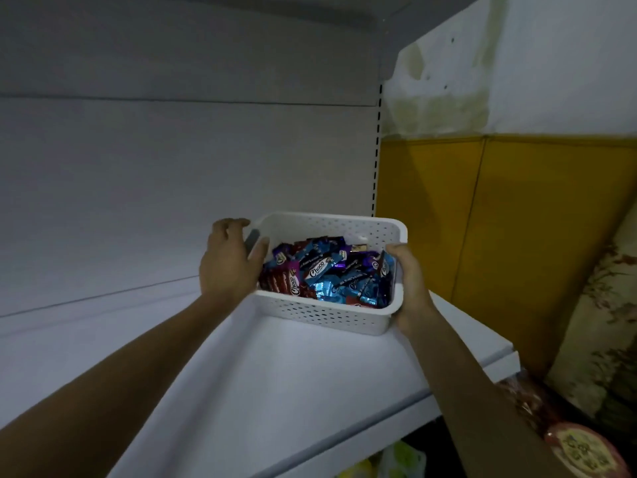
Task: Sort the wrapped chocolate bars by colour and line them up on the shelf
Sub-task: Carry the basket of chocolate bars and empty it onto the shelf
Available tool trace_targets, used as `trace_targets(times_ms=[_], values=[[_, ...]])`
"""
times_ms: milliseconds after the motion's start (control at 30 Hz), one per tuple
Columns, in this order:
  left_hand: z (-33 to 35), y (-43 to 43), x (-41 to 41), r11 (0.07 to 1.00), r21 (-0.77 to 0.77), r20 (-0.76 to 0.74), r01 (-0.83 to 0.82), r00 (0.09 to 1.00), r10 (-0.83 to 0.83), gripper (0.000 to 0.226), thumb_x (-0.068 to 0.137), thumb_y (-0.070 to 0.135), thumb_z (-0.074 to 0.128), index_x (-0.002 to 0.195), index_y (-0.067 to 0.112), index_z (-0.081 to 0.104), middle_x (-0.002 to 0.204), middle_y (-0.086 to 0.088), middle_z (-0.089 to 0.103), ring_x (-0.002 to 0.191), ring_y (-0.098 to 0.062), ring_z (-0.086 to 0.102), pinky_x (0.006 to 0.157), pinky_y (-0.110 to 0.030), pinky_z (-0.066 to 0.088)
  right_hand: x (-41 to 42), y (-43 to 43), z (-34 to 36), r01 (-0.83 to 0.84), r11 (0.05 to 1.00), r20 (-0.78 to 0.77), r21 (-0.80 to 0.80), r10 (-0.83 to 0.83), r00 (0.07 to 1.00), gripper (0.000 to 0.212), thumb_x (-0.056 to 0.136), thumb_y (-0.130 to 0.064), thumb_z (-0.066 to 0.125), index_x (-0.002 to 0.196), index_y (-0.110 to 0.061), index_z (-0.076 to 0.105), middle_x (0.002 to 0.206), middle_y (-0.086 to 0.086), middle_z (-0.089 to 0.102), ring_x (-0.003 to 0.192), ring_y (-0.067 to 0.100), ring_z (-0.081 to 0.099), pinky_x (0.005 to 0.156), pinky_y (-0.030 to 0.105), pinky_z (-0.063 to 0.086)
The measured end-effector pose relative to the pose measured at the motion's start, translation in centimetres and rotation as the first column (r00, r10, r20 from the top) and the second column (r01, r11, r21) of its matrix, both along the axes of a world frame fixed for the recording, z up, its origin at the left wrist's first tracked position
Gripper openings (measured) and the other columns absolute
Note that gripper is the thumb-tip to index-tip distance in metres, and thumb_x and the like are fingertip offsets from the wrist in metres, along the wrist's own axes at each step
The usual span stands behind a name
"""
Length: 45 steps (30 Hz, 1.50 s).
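I hold a white basket (331,317) with both hands, 1 on each short side. My left hand (229,260) grips the left wall: the thumb hooks over the rim toward the inside and the fingers curl round the outside near the far corner. My right hand (410,288) clasps the right wall, thumb on top of the rim and the fingers hidden behind the outer side.

The basket has rows of small holes in its walls and sits toward the right end of a white shelf (275,374), close to the pale back panel (172,167). I cannot tell whether its bottom rests fully on the shelf.

The chocolate bars (327,274) lie inside the basket in a loose, mixed heap, with blue, red and purple wrappers overlapping at all angles. Several show the word "Choco".

To the right of the shelf stands a yellow wall (517,219), and a flowered cloth (603,305) hangs at the far right edge.
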<state>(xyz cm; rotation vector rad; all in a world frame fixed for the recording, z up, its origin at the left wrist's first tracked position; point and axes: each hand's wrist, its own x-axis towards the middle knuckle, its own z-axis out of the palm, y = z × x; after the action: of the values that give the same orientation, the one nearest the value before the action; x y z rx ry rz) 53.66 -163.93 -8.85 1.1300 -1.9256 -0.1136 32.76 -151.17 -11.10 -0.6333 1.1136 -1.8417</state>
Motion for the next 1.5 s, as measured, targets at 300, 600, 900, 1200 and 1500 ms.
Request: trace_targets(times_ms=[300,600,900,1200,1500], values=[[-6.6,5.8,2.4,0.92,0.182,0.286,0.348,0.876,-0.388,0.103,0.066,0.092,0.022,0.151,0.037,0.006,0.156,0.016,-0.009,0.147,-0.01,0.003,0.12,-0.047,0.007,4.8,-0.7,-0.7,0.494,0.865,-0.018,-0.087,-0.497,0.868,0.055,0.084,-0.024,0.067,0.132,-0.02,0.039,0.114,0.009,0.059,0.099,0.026,0.064,0.073,0.039,0.059],[-6.8,4.3,4.2,0.899,0.323,-0.046,0.295,0.954,-0.296,0.107,0.064,0.083,0.036,0.152,0.026,0.015,0.162,-0.002,0.006,0.147,-0.019,0.009,0.117,-0.042,0.016,8.2,-2.3,-2.6,0.555,0.789,-0.291,-0.264,-0.614,0.734,0.088,0.065,-0.06,0.066,0.14,-0.035,0.027,0.135,0.001,0.04,0.124,0.023,0.046,0.093,0.047,0.052],[-8.0,3.0,3.8,0.907,0.207,0.092,0.366,0.916,-0.391,0.12,0.061,0.086,0.055,0.153,0.029,0.003,0.162,0.001,0.001,0.148,-0.019,0.008,0.115,-0.05,0.023,10.2,-2.5,-3.7,0.433,0.823,-0.662,-0.367,-0.558,0.5,0.091,0.068,-0.056,0.064,0.144,-0.036,0.018,0.137,-0.018,0.028,0.126,-0.011,0.03,0.099,0.011,0.036],[-9.1,2.9,3.8,0.934,0.12,0.201,0.336,0.913,-0.355,0.127,0.059,0.085,0.057,0.149,0.034,-0.015,0.159,0.004,-0.02,0.145,-0.011,-0.018,0.116,-0.048,-0.006,10.5,-2.3,-4.0,0.427,0.809,-0.715,-0.404,-0.57,0.403,0.09,0.069,-0.063,0.062,0.143,-0.04,0.015,0.142,-0.015,0.03,0.133,0.003,0.032,0.106,0.031,0.04],[-7.9,4.1,4.2,0.877,-0.021,0.278,0.481,0.845,-0.457,0.109,0.071,0.068,0.064,0.149,0.035,-0.006,0.161,0.004,-0.007,0.147,-0.012,-0.01,0.118,-0.048,-0.007,12.2,-2.3,-3.3,0.322,0.781,-0.814,-0.535,-0.579,0.052,0.094,0.073,-0.052,0.064,0.146,-0.027,0.009,0.144,0.003,0.027,0.135,0.014,0.029,0.106,0.031,0.036]])
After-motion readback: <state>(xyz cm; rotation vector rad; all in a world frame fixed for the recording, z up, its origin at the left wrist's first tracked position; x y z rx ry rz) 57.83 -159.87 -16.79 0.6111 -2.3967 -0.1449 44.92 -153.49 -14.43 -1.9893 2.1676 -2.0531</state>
